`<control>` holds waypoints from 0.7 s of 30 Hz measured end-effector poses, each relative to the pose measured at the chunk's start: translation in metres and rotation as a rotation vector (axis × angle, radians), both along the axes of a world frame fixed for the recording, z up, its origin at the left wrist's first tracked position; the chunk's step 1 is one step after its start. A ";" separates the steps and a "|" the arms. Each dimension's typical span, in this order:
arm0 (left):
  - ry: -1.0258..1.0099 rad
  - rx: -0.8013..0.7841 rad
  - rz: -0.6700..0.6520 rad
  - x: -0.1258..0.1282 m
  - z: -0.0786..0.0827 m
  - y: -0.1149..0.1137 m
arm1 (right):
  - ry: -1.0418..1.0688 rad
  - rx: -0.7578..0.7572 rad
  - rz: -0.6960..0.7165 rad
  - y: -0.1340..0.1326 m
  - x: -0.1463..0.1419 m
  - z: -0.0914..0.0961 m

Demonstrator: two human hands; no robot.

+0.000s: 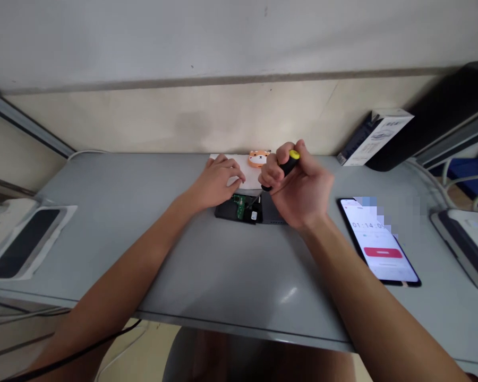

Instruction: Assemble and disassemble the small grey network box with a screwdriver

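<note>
My right hand [300, 193] is wrapped around a screwdriver [290, 163] with a black handle and a yellow end cap. Its thin shaft slants down to the left, toward an opened black plastic casing [227, 212]. Inside the casing a green circuit board [240, 206] shows, with a small white label beside it. My left hand [219, 183] rests at the casing's upper left, over a sheet of white paper [252, 180]. Its fingers are bent, with a small gap between thumb and forefinger. Behind my right hand lies a dark grey casing part [271, 211], partly hidden.
An orange bear-faced item [258, 158] sits by the wall. To the right lies a phone [378, 241] showing a timer; a white-and-blue box [376, 137] leans behind it. A dark flat panel [26, 243] on white backing lies left. A white-and-grey device [466, 244] stands far right.
</note>
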State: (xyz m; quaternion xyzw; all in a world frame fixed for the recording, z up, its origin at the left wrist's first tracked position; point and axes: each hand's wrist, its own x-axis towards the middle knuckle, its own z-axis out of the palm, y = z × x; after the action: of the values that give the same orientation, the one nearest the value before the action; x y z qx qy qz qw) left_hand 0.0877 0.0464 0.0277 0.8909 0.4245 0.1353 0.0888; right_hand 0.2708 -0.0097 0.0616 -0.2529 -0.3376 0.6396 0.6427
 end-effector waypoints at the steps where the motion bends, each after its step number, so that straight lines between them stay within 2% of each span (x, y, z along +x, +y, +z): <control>1: -0.008 0.001 -0.013 -0.002 0.000 -0.006 | -0.003 -0.002 0.002 0.000 0.000 -0.001; 6: -0.091 -0.045 -0.122 -0.013 -0.006 -0.036 | -0.046 -0.012 0.007 -0.002 0.001 -0.004; 10: -0.097 -0.071 -0.166 -0.018 -0.011 -0.042 | -0.049 0.010 0.012 -0.002 0.002 -0.004; 16: 0.037 -0.089 -0.182 -0.022 0.000 -0.045 | -0.004 -0.047 -0.025 -0.006 0.000 -0.002; 21: 0.065 -0.018 -0.172 -0.021 0.009 -0.054 | 0.003 -0.033 -0.007 -0.006 -0.001 -0.003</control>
State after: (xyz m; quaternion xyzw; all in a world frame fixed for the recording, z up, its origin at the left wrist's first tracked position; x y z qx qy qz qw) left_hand 0.0667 -0.0081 0.0365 0.9272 0.3502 0.0942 0.0941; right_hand 0.2703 -0.0162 0.0585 -0.2636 -0.3252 0.6431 0.6412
